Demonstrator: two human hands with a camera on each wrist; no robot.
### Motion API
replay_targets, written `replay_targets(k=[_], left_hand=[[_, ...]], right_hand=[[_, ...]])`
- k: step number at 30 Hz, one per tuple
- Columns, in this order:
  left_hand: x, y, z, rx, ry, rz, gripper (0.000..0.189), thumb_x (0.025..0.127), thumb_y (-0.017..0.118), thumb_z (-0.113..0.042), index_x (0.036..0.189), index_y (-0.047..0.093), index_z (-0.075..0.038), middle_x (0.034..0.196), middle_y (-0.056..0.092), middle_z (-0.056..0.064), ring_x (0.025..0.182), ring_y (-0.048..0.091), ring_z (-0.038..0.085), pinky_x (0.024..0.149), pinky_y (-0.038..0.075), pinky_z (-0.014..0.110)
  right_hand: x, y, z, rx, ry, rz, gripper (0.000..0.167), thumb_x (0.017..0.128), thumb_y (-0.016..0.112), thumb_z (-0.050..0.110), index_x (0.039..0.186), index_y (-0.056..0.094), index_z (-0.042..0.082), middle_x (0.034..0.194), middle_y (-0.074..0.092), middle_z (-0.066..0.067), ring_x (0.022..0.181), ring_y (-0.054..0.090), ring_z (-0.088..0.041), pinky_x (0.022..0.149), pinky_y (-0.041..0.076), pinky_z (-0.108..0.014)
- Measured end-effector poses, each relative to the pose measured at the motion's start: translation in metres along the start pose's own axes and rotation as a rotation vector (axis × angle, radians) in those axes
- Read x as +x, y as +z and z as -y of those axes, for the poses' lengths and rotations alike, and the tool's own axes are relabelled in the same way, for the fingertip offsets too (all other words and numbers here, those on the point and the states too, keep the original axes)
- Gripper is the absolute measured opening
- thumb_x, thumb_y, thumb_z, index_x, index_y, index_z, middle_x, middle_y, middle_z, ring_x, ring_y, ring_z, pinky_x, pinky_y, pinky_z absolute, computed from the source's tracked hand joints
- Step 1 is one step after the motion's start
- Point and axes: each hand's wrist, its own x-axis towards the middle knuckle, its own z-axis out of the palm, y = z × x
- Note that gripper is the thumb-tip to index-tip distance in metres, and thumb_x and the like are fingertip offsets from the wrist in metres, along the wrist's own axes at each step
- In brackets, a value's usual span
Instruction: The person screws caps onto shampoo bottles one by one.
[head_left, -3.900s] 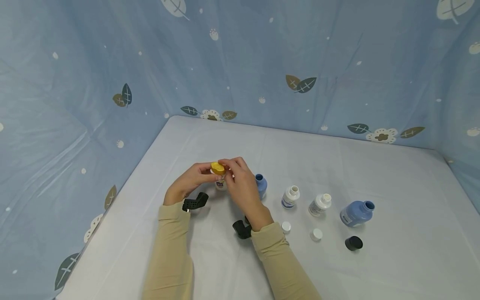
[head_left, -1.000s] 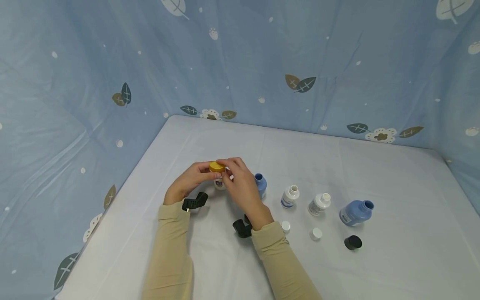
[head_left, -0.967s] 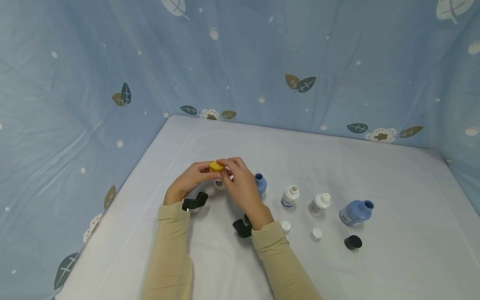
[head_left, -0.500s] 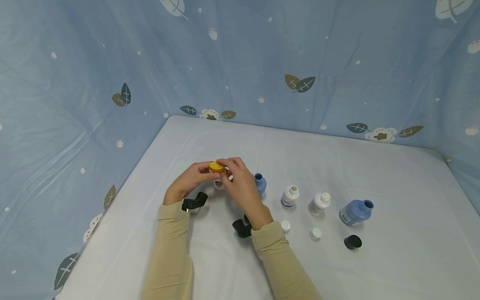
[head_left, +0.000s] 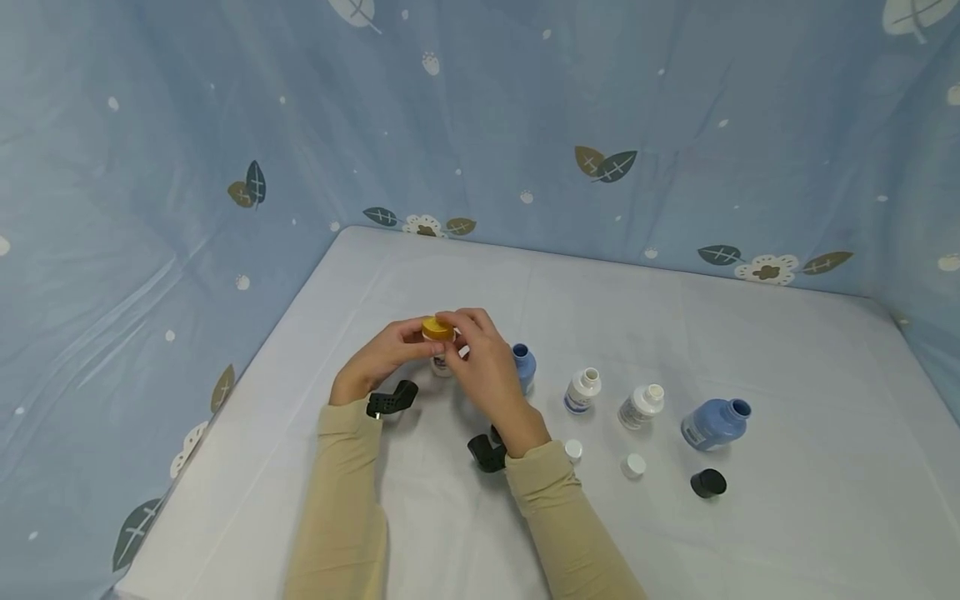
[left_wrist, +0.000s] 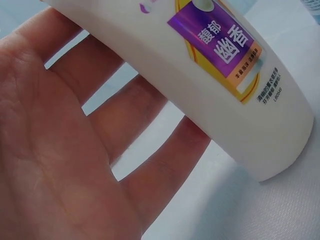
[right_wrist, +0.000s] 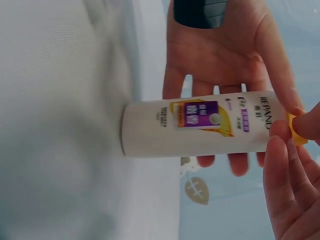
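As we looked from the left, we first saw a tan sleeve [head_left: 341, 500] with a little black gadget [head_left: 393, 398] at its wrist. Next, we saw the left hand [head_left: 382, 354] gripping a tall white bottle [right_wrist: 200, 125] by its top, thumb in front and the other fingers behind. We saw this bottle upright at the left part of the white table [head_left: 787, 375], with a purple and gold label. On its top was a yellow cap [head_left: 437, 328], and the right hand [head_left: 483, 367] pinched it with its fingertips. Right behind that hand, we saw part of a blue bottle [head_left: 527, 368] with an open top. Farther right came a small white bottle [head_left: 581, 394], with a white cap [head_left: 573, 451] nearer to us, partly hidden by the sleeve. Then we found another white bottle [head_left: 640, 407], and another white cap [head_left: 633, 466] on its near side. Last, at the right, we saw a bigger blue bottle [head_left: 714, 423], open too, with a black cap [head_left: 708, 483] near it, on our side.
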Motion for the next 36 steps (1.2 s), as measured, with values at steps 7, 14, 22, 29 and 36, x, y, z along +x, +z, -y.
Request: replay_targets(k=[7, 14, 22, 29, 36], left_hand=[[0.003, 0.001, -0.001, -0.001, 0.005, 0.022, 0.049, 0.082, 0.065, -0.025, 0.125, 0.05, -0.009, 0.118, 0.054, 0.01, 0.103, 0.052, 0.025, 0.088, 0.04, 0.038], [-0.002, 0.006, -0.018, 0.046, 0.042, 0.02, 0.041, 0.088, 0.058, -0.021, 0.128, 0.049, -0.017, 0.126, 0.049, 0.004, 0.11, 0.047, 0.022, 0.094, 0.033, 0.044], [-0.009, 0.018, -0.053, 0.062, 0.209, -0.265, 0.038, 0.094, 0.044, -0.024, 0.132, 0.041, -0.021, 0.124, 0.05, 0.008, 0.114, 0.046, 0.024, 0.097, 0.031, 0.045], [-0.014, 0.027, -0.076, -0.017, 0.368, -0.473, 0.037, 0.093, 0.049, -0.02, 0.128, 0.045, -0.014, 0.119, 0.052, 0.013, 0.109, 0.049, 0.027, 0.094, 0.034, 0.043], [-0.017, 0.042, -0.098, -0.046, 0.438, -0.441, 0.034, 0.091, 0.052, -0.019, 0.124, 0.049, -0.01, 0.118, 0.052, 0.012, 0.106, 0.051, 0.027, 0.092, 0.037, 0.041]], right_hand=[[0.001, -0.011, 0.004, 0.032, 0.024, -0.026, 0.034, 0.085, 0.058, 0.012, 0.119, 0.056, 0.016, 0.112, 0.049, 0.0, 0.075, 0.055, -0.009, 0.062, 0.045, -0.017], [0.002, -0.025, 0.005, 0.136, 0.016, -0.07, 0.032, 0.088, 0.056, 0.019, 0.12, 0.055, 0.016, 0.115, 0.049, 0.002, 0.08, 0.055, -0.007, 0.066, 0.049, -0.027], [0.002, -0.046, 0.003, 0.232, 0.011, -0.105, 0.033, 0.089, 0.054, 0.029, 0.121, 0.054, 0.019, 0.115, 0.052, 0.009, 0.09, 0.055, -0.005, 0.073, 0.048, -0.028], [0.0, -0.08, 0.028, 0.496, 0.075, -0.046, 0.033, 0.09, 0.054, 0.02, 0.122, 0.052, 0.013, 0.111, 0.057, -0.003, 0.093, 0.057, -0.013, 0.077, 0.047, -0.032], [-0.003, -0.109, 0.047, 0.561, 0.086, -0.047, 0.03, 0.092, 0.049, 0.01, 0.121, 0.051, 0.004, 0.104, 0.058, -0.011, 0.085, 0.058, -0.023, 0.071, 0.048, -0.038]])
